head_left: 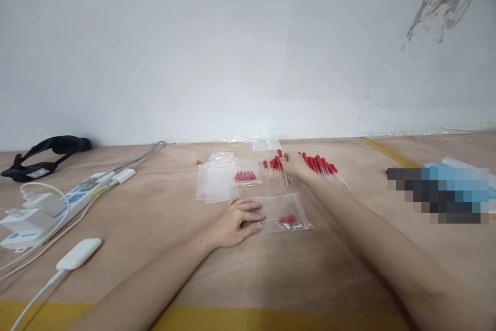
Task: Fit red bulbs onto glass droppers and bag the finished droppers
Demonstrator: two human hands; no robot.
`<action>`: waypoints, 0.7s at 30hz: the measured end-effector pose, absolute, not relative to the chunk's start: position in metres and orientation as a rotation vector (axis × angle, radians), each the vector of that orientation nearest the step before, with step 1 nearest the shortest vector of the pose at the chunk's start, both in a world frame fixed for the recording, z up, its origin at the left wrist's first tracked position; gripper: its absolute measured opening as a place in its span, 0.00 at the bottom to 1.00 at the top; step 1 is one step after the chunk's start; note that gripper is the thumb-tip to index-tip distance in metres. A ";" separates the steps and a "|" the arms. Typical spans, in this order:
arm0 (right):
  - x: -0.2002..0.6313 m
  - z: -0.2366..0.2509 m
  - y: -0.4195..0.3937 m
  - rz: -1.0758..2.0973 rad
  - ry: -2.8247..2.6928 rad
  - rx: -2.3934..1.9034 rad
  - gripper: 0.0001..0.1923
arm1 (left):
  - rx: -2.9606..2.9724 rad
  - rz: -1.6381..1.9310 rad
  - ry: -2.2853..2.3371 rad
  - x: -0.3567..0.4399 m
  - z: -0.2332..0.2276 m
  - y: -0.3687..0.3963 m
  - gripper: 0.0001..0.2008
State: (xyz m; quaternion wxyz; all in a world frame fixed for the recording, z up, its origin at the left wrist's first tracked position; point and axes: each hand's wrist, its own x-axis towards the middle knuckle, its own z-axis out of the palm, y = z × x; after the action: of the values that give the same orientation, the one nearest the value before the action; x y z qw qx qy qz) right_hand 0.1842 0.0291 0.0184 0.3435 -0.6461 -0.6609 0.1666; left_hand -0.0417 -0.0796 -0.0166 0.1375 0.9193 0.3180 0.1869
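Note:
My left hand (238, 221) lies on the table with its fingers apart, the fingertips and thumb on the left end of a clear zip bag (267, 223). Inside that bag is one dropper with a red rubber bulb (287, 218). Farther back, my right hand (295, 166) is curled closed among loose red-bulbed droppers; what its fingers pinch, if anything, is hidden. Some droppers (274, 164) lie left of it, and a larger row (320, 163) lies to its right, thin clear tubes toward me. Another zip bag (248, 183) holds several red-bulbed droppers.
Flat clear bags (217, 186) lie left of the filled bag, another bag (265, 145) by the wall. At left are a power strip (83, 189) with plugs and cables, a white device (79, 253) and a black strap (58, 145). Blue-and-white material (445, 171) lies right, partly pixelated.

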 end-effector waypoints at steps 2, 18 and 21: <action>0.206 0.019 0.012 0.539 -1.709 -1.598 0.11 | 2.655 0.565 0.915 -0.041 -0.017 -0.079 0.16; 0.229 -0.038 -0.075 1.177 -0.870 -1.010 0.23 | 2.621 0.627 0.881 -0.038 -0.012 -0.081 0.22; 0.225 -0.037 -0.080 1.262 -0.940 -1.016 0.18 | 2.600 0.603 0.938 -0.039 -0.011 -0.083 0.24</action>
State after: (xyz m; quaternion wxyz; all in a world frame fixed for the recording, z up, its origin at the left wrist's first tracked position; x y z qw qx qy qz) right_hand 0.2252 -0.0795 -0.0366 0.5926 -0.4368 -0.4043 0.5427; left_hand -0.0392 -0.0828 -0.0114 0.1556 0.9079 0.3274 0.2106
